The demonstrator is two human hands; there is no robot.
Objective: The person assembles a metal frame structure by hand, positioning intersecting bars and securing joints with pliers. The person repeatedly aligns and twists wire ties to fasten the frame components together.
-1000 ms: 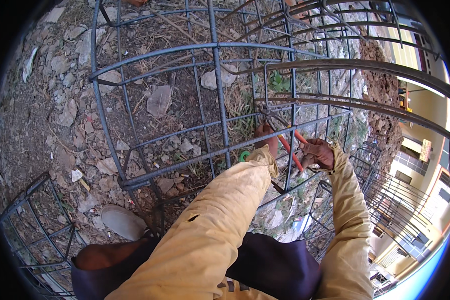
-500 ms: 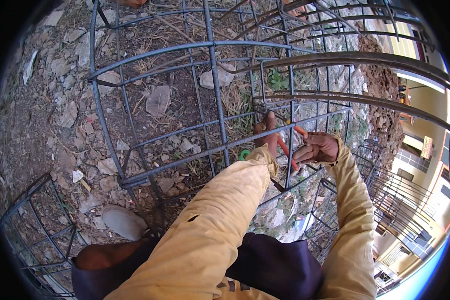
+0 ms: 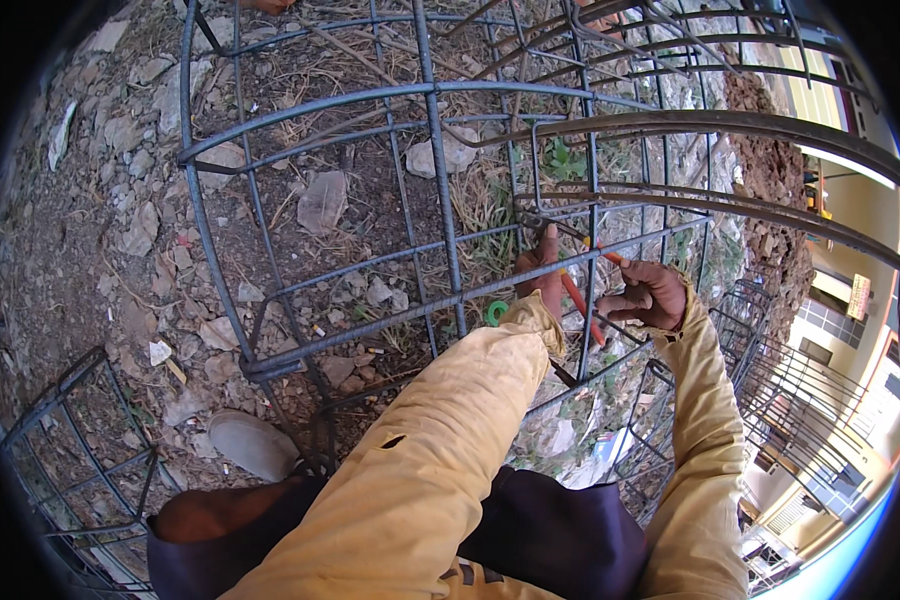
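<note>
A cage of dark steel bars stands in front of me over stony ground. My left hand wraps around a horizontal bar of the cage, at a crossing of bars. My right hand is closed on the orange handles of a pair of pliers, whose jaws point up to the same crossing by the left hand's fingers. Both arms wear yellow sleeves. A small green ring lies just left of my left wrist.
Rocks, dry grass and bare earth lie under and left of the cage. Another bar cage lies at lower left, more cages at right. A light shoe rests on the ground. Buildings rise at far right.
Both hands have shifted slightly upward along the cage to the bar crossing; the pliers stay in the right hand, and the view has tilted a little.
</note>
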